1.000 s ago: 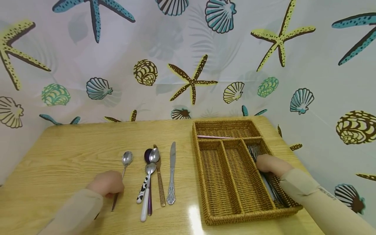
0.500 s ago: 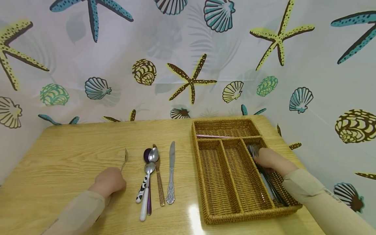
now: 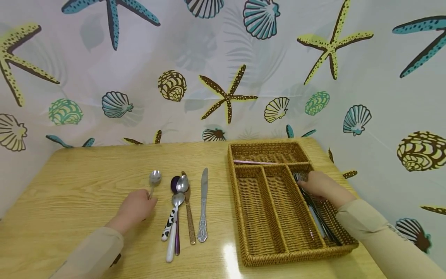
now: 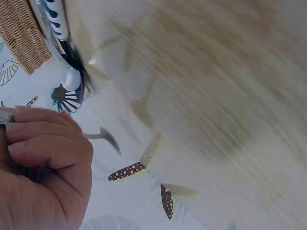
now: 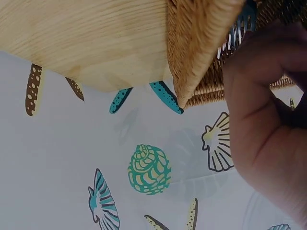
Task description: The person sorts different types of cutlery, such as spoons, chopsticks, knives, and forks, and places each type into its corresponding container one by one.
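Note:
My left hand [image 3: 137, 205] grips a metal spoon [image 3: 155, 177] by its handle, bowl pointing away from me. In the left wrist view the fingers curl round the handle, and the spoon's bowl [image 4: 111, 140] shows edge-on beyond them. My right hand [image 3: 322, 188] reaches into the right compartment of the wicker tray [image 3: 296, 256], its fingertips at the forks [image 3: 298, 177] there. Fork tines [image 5: 247, 20] show beside the curled right hand in its wrist view. Whether those fingers hold a fork is hidden.
Between the hands lie overlapping spoons [image 3: 178, 199], a brown-handled piece of cutlery [image 3: 190, 223] and a silver table knife [image 3: 203, 205]. Pink chopsticks [image 3: 254, 162] lie in the tray's back compartment. A shell-patterned cloth [image 3: 139, 77] hangs behind the wooden table [image 3: 87, 174].
My left hand has moved forward and slightly right with the spoon, which turned edge-on midway and now shows its bowl face again. The right hand has shifted slightly among the forks.

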`<move>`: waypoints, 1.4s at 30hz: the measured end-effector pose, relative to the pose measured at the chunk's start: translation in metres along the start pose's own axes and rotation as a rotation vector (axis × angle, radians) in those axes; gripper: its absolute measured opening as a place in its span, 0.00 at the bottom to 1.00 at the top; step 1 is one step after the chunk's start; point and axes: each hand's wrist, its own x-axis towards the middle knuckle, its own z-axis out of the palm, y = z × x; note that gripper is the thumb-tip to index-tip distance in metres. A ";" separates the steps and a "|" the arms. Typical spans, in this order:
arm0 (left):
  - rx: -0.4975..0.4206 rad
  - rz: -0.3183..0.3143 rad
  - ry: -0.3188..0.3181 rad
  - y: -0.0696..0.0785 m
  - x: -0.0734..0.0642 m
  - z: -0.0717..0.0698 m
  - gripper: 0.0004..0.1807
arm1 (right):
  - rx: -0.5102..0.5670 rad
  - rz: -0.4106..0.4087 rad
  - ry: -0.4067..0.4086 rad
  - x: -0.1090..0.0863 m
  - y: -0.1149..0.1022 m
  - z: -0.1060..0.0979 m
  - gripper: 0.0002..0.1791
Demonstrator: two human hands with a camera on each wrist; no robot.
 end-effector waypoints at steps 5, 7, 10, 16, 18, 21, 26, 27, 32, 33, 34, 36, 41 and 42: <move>-0.115 0.012 0.036 0.010 0.001 -0.001 0.15 | -0.013 -0.019 0.029 -0.001 -0.004 -0.006 0.25; -0.153 0.018 0.046 0.015 0.000 -0.002 0.16 | -0.013 -0.026 0.037 -0.003 -0.008 -0.009 0.25; -0.214 0.024 0.040 0.022 -0.002 -0.003 0.15 | -0.011 -0.033 0.042 -0.005 -0.014 -0.013 0.25; -0.352 0.015 0.011 0.036 -0.003 -0.001 0.17 | -0.046 -0.042 0.094 -0.005 -0.027 -0.017 0.22; -0.414 0.009 -0.011 0.042 -0.004 0.001 0.18 | -0.053 -0.047 0.131 -0.003 -0.032 -0.021 0.21; -0.503 0.002 -0.042 0.052 -0.006 0.006 0.19 | -0.049 -0.069 0.154 -0.002 -0.040 -0.029 0.21; -0.608 0.023 -0.066 0.072 -0.009 0.014 0.16 | -0.029 -0.136 0.090 -0.002 -0.062 -0.039 0.19; -0.625 0.031 -0.072 0.076 -0.010 0.015 0.16 | -0.030 -0.145 0.075 -0.002 -0.068 -0.040 0.19; -0.685 0.062 -0.107 0.096 -0.011 0.023 0.14 | -0.026 -0.177 0.044 -0.002 -0.101 -0.041 0.19; -0.693 0.064 -0.110 0.100 -0.011 0.024 0.14 | -0.026 -0.182 0.047 -0.001 -0.107 -0.041 0.19; -0.695 0.069 -0.111 0.104 -0.011 0.026 0.14 | -0.023 -0.189 0.055 -0.001 -0.114 -0.041 0.20; -0.686 0.084 -0.123 0.111 -0.012 0.030 0.13 | -0.019 -0.202 0.065 0.000 -0.125 -0.041 0.21; -0.689 0.155 -0.146 0.129 -0.013 0.037 0.13 | -0.045 -0.257 0.051 0.001 -0.149 -0.037 0.22; -0.691 0.168 -0.154 0.132 -0.014 0.038 0.13 | -0.074 -0.282 0.051 0.001 -0.152 -0.036 0.21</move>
